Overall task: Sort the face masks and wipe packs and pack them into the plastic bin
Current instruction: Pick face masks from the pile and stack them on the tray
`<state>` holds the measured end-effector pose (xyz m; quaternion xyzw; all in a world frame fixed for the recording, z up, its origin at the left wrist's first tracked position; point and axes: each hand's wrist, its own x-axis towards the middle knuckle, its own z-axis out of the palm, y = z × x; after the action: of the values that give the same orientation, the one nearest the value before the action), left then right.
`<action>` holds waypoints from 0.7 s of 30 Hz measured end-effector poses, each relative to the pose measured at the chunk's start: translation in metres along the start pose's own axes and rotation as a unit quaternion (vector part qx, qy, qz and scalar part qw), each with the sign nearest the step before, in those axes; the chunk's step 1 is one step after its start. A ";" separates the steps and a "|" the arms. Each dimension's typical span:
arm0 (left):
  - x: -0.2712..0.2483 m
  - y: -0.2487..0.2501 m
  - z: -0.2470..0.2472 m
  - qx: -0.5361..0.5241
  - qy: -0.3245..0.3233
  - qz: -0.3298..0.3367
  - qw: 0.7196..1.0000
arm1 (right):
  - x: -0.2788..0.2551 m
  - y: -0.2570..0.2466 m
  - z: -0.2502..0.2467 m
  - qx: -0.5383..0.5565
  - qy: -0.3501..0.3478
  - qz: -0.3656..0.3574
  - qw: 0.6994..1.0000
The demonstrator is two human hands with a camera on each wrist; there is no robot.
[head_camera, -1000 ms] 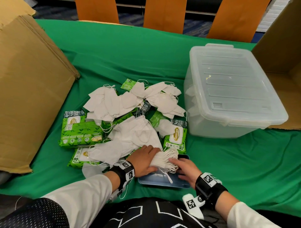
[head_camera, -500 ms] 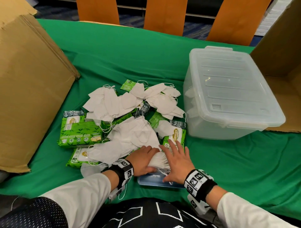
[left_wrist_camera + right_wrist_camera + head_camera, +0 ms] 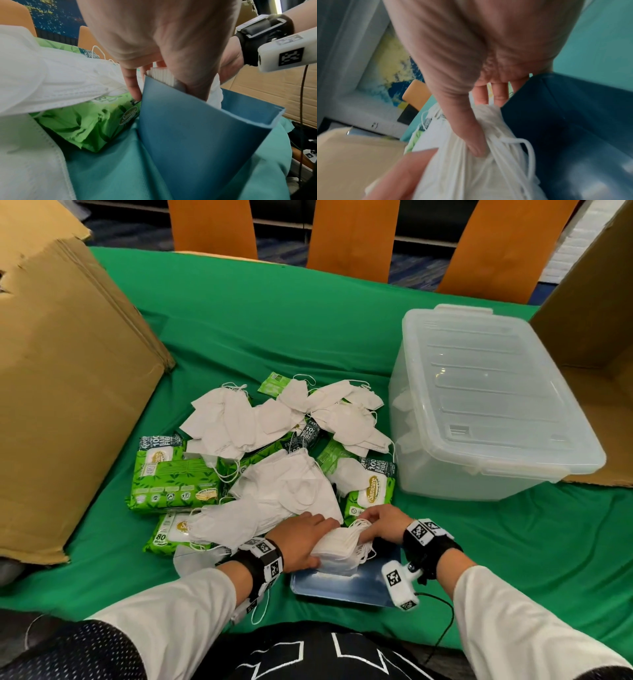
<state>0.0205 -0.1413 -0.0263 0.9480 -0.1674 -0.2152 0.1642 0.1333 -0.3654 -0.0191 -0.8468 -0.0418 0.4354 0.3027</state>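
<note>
Masks (image 3: pixel 339 549) — one neat white stack, ear loops bunched at its right end — sit on a blue tray (image 3: pixel 346 587) at the counter's (image 3: pixel 513 542) near edge. Left hand (image 3: pixel 301 539) and right hand (image 3: pixel 380 523) clasp its ends. One lidded clear bin (image 3: pixel 486 405); at least five green wipe packs (image 3: pixel 174 477).

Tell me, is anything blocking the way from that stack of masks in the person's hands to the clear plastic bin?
Yes: the lid is on the plastic bin, so it must come off first. The green cloth between looks bare. Both the left hand and right hand already hold the mask stack.
</note>
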 end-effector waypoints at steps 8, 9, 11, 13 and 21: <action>-0.002 -0.004 0.007 -0.050 0.008 -0.011 0.999 | -0.015 0.002 0.010 0.001 0.011 -0.041 0.999; -0.002 -0.005 0.008 -0.063 0.011 -0.011 0.998 | -0.017 0.003 0.010 0.002 0.015 -0.049 0.999; -0.004 -0.008 0.010 -0.081 0.020 -0.007 0.996 | -0.020 0.005 0.009 0.016 0.030 -0.063 0.997; -0.006 -0.010 0.012 -0.089 0.038 -0.006 0.995 | -0.027 0.005 0.007 0.008 0.054 -0.077 0.996; -0.012 -0.011 0.015 -0.100 0.064 -0.002 0.993 | -0.043 0.006 0.020 -0.036 0.102 -0.131 0.985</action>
<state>0.0060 -0.1310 -0.0392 0.9390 -0.1326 -0.1700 0.2681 0.0906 -0.3755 -0.0003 -0.8843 -0.1372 0.3015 0.3291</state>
